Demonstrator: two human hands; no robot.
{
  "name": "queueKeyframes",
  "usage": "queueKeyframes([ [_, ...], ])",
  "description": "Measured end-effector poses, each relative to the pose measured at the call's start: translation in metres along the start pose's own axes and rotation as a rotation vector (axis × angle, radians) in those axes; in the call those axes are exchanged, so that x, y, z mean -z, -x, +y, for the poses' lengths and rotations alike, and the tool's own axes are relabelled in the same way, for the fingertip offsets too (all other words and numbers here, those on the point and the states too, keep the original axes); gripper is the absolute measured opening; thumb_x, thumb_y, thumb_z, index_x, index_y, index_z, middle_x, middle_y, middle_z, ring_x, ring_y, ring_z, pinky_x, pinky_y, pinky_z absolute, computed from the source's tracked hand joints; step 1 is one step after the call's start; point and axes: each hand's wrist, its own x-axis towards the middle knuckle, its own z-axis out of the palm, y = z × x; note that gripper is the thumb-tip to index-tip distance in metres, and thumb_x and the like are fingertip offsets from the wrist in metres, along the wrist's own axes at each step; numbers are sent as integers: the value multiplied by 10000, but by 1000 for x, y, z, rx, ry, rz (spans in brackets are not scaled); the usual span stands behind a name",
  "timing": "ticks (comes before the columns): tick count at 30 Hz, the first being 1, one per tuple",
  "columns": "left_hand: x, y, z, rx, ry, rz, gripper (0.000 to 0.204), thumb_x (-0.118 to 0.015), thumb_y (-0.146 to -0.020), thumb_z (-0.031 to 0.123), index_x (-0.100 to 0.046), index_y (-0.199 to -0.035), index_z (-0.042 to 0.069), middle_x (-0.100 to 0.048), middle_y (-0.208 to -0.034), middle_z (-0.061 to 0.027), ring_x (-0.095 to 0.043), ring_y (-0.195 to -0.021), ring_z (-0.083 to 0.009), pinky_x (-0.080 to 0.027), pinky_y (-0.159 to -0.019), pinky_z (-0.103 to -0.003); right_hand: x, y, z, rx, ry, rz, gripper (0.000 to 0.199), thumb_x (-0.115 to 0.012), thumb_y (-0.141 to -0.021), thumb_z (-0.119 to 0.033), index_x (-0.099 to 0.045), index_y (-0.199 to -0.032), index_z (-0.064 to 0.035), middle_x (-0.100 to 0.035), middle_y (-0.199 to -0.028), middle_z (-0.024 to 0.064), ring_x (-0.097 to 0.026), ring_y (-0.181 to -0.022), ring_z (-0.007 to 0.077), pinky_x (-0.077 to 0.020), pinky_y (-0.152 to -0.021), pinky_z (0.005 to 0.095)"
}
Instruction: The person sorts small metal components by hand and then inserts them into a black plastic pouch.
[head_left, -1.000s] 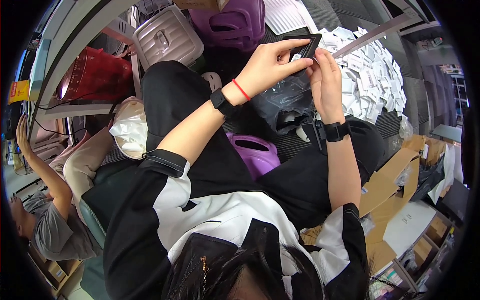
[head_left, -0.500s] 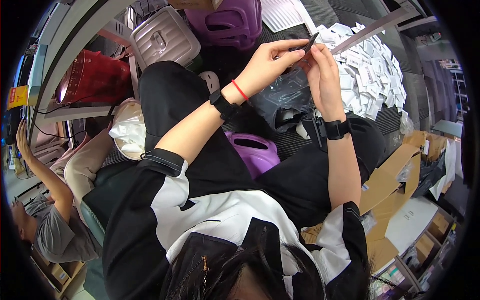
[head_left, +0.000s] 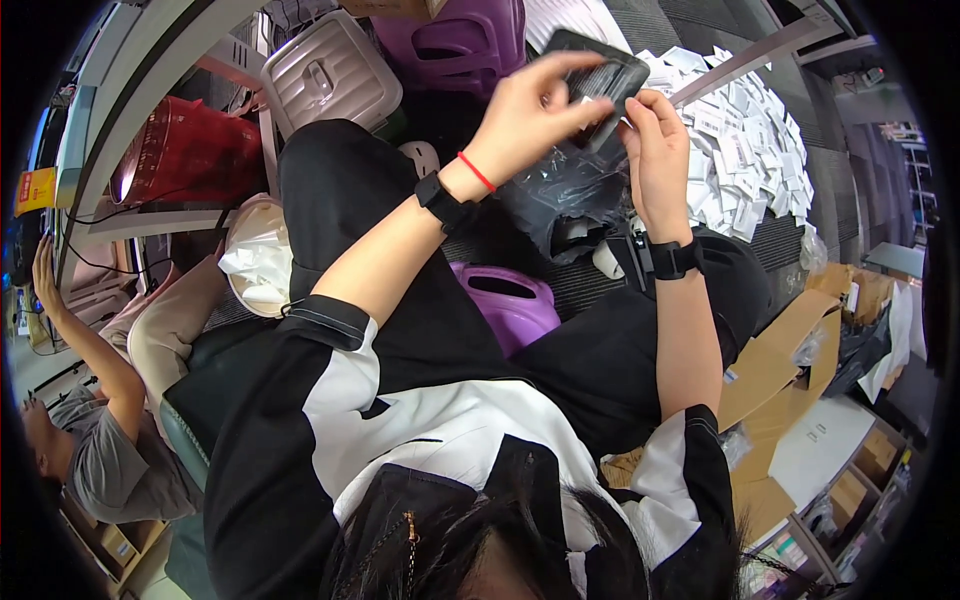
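Both of my hands are raised over my lap at a dark, flat rectangular piece (head_left: 622, 78) with rounded corners, smeared by motion; its exact kind is unclear. My left hand (head_left: 525, 115) reaches across its face with thumb and fingers curled on it, partly blurred. Thumb and fingertips of my right hand (head_left: 655, 140) pinch at the piece's right edge. Below the hands, a crumpled black plastic bag (head_left: 555, 205) lies between my knees. A heap of small white packets (head_left: 745, 150) covers the floor to the right of my right hand.
A purple stool (head_left: 515, 305) is between my legs. Ahead stand a grey lidded bin (head_left: 330, 80) and another purple stool (head_left: 460, 45); a red bucket (head_left: 195, 155) and lined wastebasket (head_left: 255, 255) are left. A person (head_left: 120, 440) sits at far left. Cardboard boxes (head_left: 770, 430) lie right.
The dark piece has turned from edge-on to showing its broad face. My left hand has shifted slightly left and opened away from my right hand, which stays nearly in place.
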Motion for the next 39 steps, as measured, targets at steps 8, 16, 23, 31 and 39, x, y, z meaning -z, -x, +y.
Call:
queueKeyframes([
  [8,34,-16,-7,315,255,57,422,-673,-849,299,-619,-1165,25,-434,-645,94,-311,-531,-1,-211,-467,-185,7,-8,-3,-79,-435,66,68,-533,-910,-50,-551,-976,-52,-620,-1007,68,-592,-944,162,-470,-863,316],
  [16,63,-17,-4,402,552,-9,351,-594,-913,262,-609,-1213,80,-332,-610,108,-250,-514,-2,-180,-465,-181,-2,-8,-4,-212,-586,-49,70,-515,-929,-73,-546,-992,-74,-620,-1069,66,-588,-985,164,-469,-896,313],
  [23,55,-14,-6,574,639,96,225,-584,-919,301,-666,-1006,110,-455,-640,100,-318,-529,1,-272,-483,-177,-1,-16,12,-179,-500,-119,72,-514,-937,-87,-541,-1000,-68,-632,-1035,68,-601,-958,161,-468,-870,307],
  [31,38,-1,4,-425,-565,153,218,-643,-825,121,-675,-1039,92,-664,-850,-123,-657,-775,-268,-517,-659,-304,-38,-4,1,47,164,40,157,-541,-943,-141,-528,-1006,3,-589,-873,74,-598,-775,120,-511,-654,244],
  [39,14,11,8,-466,-559,117,202,-642,-836,144,-677,-1018,63,-681,-844,-107,-661,-715,-250,-531,-618,-299,-30,-3,-1,-17,-125,-103,105,-515,-951,-102,-540,-957,-1,-595,-863,58,-593,-807,116,-518,-764,293],
])
